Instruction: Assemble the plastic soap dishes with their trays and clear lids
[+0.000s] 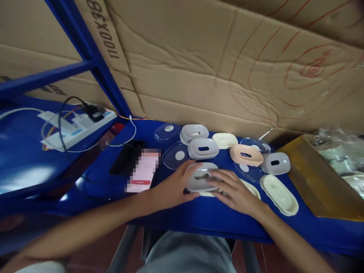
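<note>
Below "1100X38" cardbd (pixel 176 57), L hand (pixel 176 185) & R hand (pixel 235 190) clamped on grey slotted tray (pixel 195 182), opp. sides.

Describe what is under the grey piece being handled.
Below the near rim of the grey piece, a cream edge shows; the piece, left hand and right hand cover the rest.

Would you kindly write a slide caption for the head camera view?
Left hand and right hand on a grey slotted dish at a blue table.
</note>
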`<control>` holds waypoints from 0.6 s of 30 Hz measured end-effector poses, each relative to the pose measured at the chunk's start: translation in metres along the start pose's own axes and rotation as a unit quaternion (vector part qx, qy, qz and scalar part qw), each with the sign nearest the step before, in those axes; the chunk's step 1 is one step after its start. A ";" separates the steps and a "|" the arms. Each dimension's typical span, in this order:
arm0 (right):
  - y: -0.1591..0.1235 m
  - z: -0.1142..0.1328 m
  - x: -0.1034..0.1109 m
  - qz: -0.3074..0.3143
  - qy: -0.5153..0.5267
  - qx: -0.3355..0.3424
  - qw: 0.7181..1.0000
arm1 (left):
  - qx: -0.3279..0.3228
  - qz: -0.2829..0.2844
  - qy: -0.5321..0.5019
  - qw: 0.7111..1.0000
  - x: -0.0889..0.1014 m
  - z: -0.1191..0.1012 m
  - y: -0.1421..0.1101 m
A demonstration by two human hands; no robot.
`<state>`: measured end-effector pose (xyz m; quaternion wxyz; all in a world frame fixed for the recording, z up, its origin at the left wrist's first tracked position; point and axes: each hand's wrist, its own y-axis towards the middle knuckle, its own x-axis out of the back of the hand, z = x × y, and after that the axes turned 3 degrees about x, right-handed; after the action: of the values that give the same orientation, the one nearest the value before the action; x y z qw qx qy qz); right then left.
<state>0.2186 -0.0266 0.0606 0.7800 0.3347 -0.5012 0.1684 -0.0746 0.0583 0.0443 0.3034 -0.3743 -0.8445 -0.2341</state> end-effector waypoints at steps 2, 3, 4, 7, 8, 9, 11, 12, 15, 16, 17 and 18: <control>0.001 -0.001 0.004 0.005 -0.005 0.013 1.000 | 0.000 0.002 0.012 1.000 0.002 -0.002 -0.002; 0.001 0.000 0.006 0.007 -0.010 0.023 1.000 | -0.003 0.001 0.019 1.000 0.002 -0.004 -0.002; 0.000 0.001 0.007 0.008 -0.017 0.031 0.999 | -0.008 0.000 0.025 1.000 0.003 -0.005 -0.003; 0.000 0.004 0.009 0.014 -0.041 0.041 0.998 | -0.019 -0.010 0.047 0.999 0.004 -0.006 -0.005; 0.000 0.005 0.009 0.014 -0.049 0.039 0.998 | -0.020 -0.013 0.057 0.998 0.004 -0.006 -0.006; 0.000 0.006 0.010 0.012 -0.056 0.036 0.998 | -0.022 -0.013 0.068 0.997 0.004 -0.006 -0.006; 0.001 0.008 0.012 0.006 -0.061 0.036 0.997 | -0.030 -0.009 0.086 0.996 0.003 -0.005 -0.007; 0.001 0.009 0.013 0.003 -0.060 0.037 0.998 | -0.034 -0.007 0.095 0.995 0.003 -0.005 -0.007; 0.003 0.009 0.017 -0.013 -0.055 0.048 0.997 | -0.052 -0.003 0.121 0.991 0.003 -0.006 -0.006; 0.003 0.010 0.018 -0.021 -0.055 0.051 0.997 | -0.059 -0.004 0.128 0.990 0.003 -0.006 -0.005; 0.003 0.010 0.018 -0.029 -0.056 0.053 0.997 | -0.067 -0.006 0.133 0.989 0.003 -0.006 -0.004; 0.003 0.010 0.019 -0.036 -0.057 0.053 0.996 | -0.076 -0.009 0.135 0.988 0.002 -0.006 -0.002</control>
<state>0.2185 -0.0323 0.0812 0.7365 0.4027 -0.5230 0.1477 -0.0754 0.0543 0.0495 0.3834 -0.3534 -0.7790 -0.3484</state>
